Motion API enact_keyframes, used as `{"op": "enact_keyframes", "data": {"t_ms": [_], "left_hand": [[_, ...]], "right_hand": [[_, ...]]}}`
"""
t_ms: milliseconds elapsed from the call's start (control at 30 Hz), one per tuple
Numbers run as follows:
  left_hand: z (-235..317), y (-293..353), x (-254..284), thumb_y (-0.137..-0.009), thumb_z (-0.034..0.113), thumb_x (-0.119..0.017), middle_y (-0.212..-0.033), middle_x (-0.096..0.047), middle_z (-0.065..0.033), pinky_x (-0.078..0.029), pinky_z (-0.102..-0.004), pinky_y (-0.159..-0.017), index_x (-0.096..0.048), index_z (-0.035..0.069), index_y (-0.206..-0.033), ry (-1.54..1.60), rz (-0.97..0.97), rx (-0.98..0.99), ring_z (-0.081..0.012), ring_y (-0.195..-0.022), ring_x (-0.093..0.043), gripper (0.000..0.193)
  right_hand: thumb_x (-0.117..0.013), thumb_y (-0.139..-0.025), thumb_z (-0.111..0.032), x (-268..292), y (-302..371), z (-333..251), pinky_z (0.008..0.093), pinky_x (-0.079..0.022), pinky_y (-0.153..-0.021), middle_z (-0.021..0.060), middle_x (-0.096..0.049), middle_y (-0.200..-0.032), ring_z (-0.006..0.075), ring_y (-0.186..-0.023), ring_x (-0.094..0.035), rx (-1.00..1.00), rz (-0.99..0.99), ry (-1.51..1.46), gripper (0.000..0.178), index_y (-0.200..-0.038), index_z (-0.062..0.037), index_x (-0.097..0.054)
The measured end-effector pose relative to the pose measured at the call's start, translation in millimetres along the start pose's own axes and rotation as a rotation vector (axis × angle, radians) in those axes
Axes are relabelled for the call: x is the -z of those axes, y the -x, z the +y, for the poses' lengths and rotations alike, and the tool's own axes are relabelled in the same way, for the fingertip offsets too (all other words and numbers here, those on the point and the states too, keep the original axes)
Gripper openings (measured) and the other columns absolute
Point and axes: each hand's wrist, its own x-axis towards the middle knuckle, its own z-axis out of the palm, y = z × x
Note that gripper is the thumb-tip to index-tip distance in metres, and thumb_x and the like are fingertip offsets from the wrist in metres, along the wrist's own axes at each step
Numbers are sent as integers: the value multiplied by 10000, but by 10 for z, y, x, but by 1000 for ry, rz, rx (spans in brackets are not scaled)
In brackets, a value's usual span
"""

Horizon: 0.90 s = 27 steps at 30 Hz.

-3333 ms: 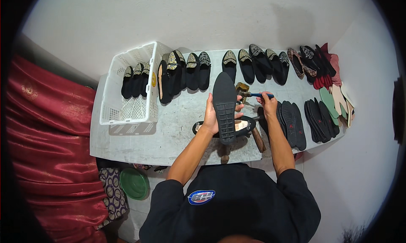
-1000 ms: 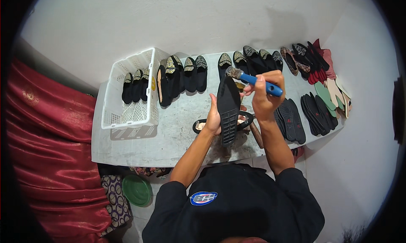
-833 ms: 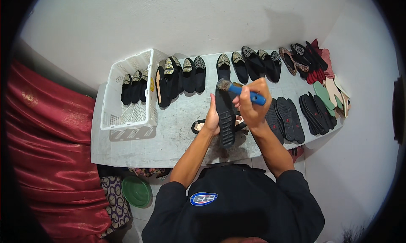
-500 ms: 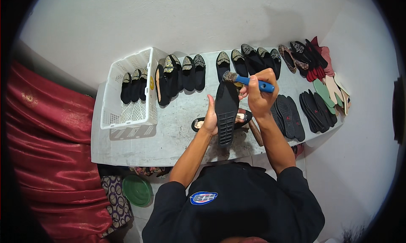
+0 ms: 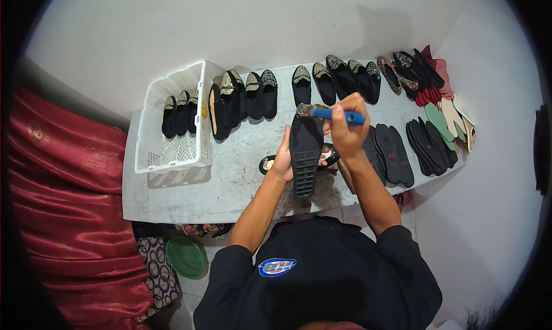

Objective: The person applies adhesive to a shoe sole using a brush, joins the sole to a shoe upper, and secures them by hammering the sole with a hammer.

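Observation:
My left hand (image 5: 283, 158) is wrapped round a black shoe sole (image 5: 306, 149), held upright over the table with its ridged heel end toward me. My right hand (image 5: 348, 129) grips a brush (image 5: 340, 116) by its blue handle. The stained bristles lie against the sole's far end. Behind my left hand and the sole, a dark shoe piece with a pale inside (image 5: 268, 164) lies on the table, partly hidden. A wooden handle (image 5: 347, 176) shows beside my right forearm.
The grey-white table (image 5: 178, 206) carries a white plastic crate (image 5: 172, 170) holding shoes. Black slip-ons with glittery tops (image 5: 253, 94) line the back. On the right lie black soles (image 5: 393, 157), green and cream insoles (image 5: 438, 123) and patterned shoes. Below left are a green basin (image 5: 187, 258) and red curtain (image 5: 69, 215).
The brush has moved slightly left and down on the sole's far end, my right hand with it. A shiny dark patch now shows below the bristles. My view has shifted slightly.

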Motion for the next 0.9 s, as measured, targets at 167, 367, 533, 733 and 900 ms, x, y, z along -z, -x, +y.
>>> {"op": "enact_keyframes", "data": {"t_ms": [167,367,533,733,900], "left_hand": [[22,-22,32,-956,695,-204,-1273,-577,-141,-570,-446,-821,-449,20,-1369,-43,169,-24,-285,-1002,-642,828],[-25,27,50,-951,703,-205,-1239,-583,-141,-555,-439,-861,-457,-5,-1351,71,-139,40,-287,-1010,-640,851],[-4,-15,-139,-963,683,-229,-1085,-644,-137,-560,-419,-812,-465,6,-1352,10,145,-22,-258,-938,-652,815],[13,60,-71,-956,694,-224,-1116,-633,-135,-569,-405,-817,-465,13,-1347,-27,207,6,-265,-897,-663,821],[-84,85,37,-958,686,-255,-1162,-615,-131,-537,-474,-898,-502,80,-1314,89,-85,53,-254,-1091,-606,744]], "right_hand": [[-574,-867,-27,-3,453,-68,351,-479,-639,85,-495,-689,182,-626,-520,90,-161,181,121,-772,-27,-498],[-576,-910,-31,-4,264,-150,224,-395,-452,58,-508,-703,73,-462,-516,-121,-71,-66,154,-788,-25,-482],[-592,-867,-9,-81,280,-44,285,-443,-559,92,-525,-702,160,-561,-516,109,-73,192,111,-790,-16,-512],[-558,-893,-40,56,512,-97,264,-442,-504,84,-530,-713,100,-499,-510,185,-261,92,99,-809,-19,-510],[-556,-881,-24,-8,324,-125,327,-505,-602,100,-544,-729,135,-569,-550,-23,-96,107,84,-810,-17,-512]]}}
